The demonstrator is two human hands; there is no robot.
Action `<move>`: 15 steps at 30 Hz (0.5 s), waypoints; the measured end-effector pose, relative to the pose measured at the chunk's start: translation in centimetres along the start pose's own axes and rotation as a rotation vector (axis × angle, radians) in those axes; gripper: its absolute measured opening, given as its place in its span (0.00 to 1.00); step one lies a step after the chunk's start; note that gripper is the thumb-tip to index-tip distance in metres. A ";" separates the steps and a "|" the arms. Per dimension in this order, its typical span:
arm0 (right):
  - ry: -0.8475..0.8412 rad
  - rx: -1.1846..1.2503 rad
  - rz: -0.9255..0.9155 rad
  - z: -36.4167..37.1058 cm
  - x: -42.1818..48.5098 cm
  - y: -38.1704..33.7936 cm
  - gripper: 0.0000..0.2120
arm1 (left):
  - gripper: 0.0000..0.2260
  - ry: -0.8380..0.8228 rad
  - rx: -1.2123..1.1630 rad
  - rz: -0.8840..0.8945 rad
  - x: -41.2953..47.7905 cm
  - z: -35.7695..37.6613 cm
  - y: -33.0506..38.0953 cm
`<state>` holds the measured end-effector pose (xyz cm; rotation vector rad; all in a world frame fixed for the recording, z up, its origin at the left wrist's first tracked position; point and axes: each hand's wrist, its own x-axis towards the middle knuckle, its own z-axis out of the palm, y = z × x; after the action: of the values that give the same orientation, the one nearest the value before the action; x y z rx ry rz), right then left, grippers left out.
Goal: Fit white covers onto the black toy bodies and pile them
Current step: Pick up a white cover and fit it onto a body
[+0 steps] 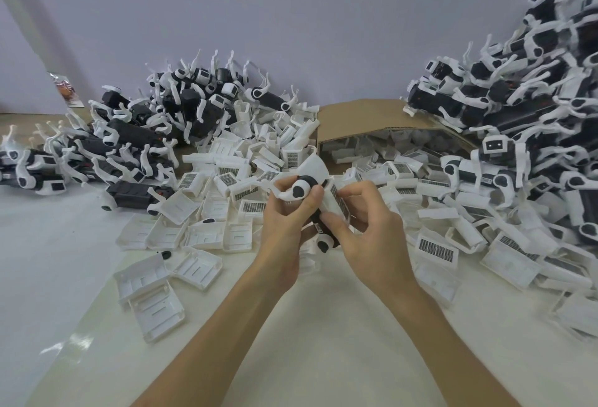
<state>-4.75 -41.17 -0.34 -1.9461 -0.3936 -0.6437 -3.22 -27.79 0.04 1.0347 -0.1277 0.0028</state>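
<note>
**Cover held against a body above the bench**

The left grip [284,222] is closed round a black body [317,219], with the thumb laid beside a white leg joint at its upper end. The right grip [372,228] pinches a white cover [338,201], whose grilled face is turned outward and which is pressed against the body's side. Both parts are held just above the bench [307,325], at its middle. Loose covers [207,235] are strewn behind and to either side. Farther back, a cardboard box [356,115] holding more covers is seen. A left pile [145,134] of bodies and a taller right pile [517,108] of black-and-white toys are banked against the wall [291,18].
</note>
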 end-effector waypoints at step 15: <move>-0.110 0.310 0.120 -1.9 0.8 -0.1 0.11 | 0.22 -0.027 -0.010 -0.014 0.3 -0.3 -0.3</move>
<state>-4.64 -42.84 0.90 -1.6971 -0.4153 -0.3742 -2.87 -27.70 -0.31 1.0259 -0.1451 -0.0248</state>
